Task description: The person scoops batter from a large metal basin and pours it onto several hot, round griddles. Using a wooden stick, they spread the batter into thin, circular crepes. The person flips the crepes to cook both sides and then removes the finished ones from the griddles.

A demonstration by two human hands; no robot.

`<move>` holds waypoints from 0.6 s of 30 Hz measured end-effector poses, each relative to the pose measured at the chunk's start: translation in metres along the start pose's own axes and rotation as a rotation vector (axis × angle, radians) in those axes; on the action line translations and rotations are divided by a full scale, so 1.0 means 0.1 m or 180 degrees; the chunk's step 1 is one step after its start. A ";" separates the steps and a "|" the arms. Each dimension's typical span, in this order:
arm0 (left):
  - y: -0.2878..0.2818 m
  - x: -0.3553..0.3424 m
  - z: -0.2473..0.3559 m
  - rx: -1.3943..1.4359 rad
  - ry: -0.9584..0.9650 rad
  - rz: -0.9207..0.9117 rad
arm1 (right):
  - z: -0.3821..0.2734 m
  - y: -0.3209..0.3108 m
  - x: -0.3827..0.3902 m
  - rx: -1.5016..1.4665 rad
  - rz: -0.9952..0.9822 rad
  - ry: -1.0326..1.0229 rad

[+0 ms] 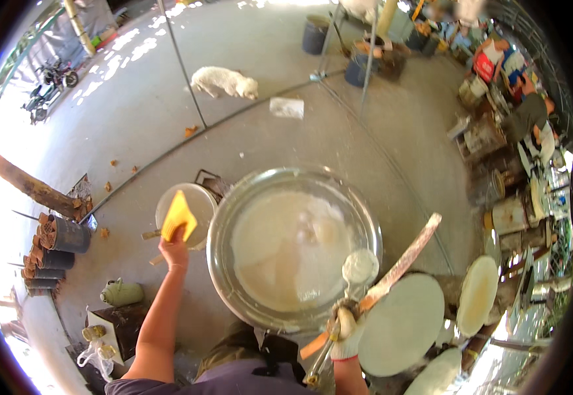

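Note:
My left hand [174, 247] grips a flat yellow pad [180, 209] above a pale round bucket [193, 197]. In front of me is a wide steel basin [222, 234] of milky off-white liquid [276, 243]. My right hand [344, 327], in a white glove, is closed on a long-handled ladle [360, 266] at the basin's right side. A long wooden stick [405, 253], coated white at its upper end, crosses by that hand; whether it is held too I cannot tell. Large pale round discs [401, 326] sit to the right of the basin.
Dark buckets of rust-brown pieces [69, 234], a green canister [122, 293] and a low stand [128, 326] are at left. A white dog [224, 82] is ahead, among metal poles [181, 62]. Other people [526, 118] are among containers at right. A motorbike [49, 85] stands back left.

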State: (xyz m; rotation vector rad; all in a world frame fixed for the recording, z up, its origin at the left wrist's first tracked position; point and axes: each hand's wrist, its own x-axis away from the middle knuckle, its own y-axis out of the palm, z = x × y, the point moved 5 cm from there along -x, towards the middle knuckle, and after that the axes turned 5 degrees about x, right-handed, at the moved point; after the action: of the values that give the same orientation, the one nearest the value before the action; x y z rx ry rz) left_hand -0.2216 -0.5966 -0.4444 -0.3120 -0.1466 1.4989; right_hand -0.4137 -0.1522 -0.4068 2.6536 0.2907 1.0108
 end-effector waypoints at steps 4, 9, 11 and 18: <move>0.78 0.78 -0.67 -0.0609 -0.0289 -0.0753 | -0.11 0.09 -0.05 -0.0272 0.0021 -0.0014; 1.90 0.44 -1.10 -0.1487 -0.0003 -0.0745 | -0.21 0.24 -0.13 -0.0322 0.0825 0.0080; 2.45 0.22 -0.95 -0.1393 0.0707 -0.1009 | -0.12 0.18 -0.19 -0.0357 0.0914 0.0078; 4.77 1.31 -0.63 -0.0605 0.2337 -0.3019 | 0.09 -0.01 -0.18 -0.0867 0.1251 0.0162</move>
State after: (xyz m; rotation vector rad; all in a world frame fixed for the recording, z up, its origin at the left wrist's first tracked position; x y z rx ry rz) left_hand -0.6498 -0.4542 -0.6560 -0.7945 0.1449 0.3757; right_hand -0.4215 -0.1586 -0.4244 2.4845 -0.3504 1.1370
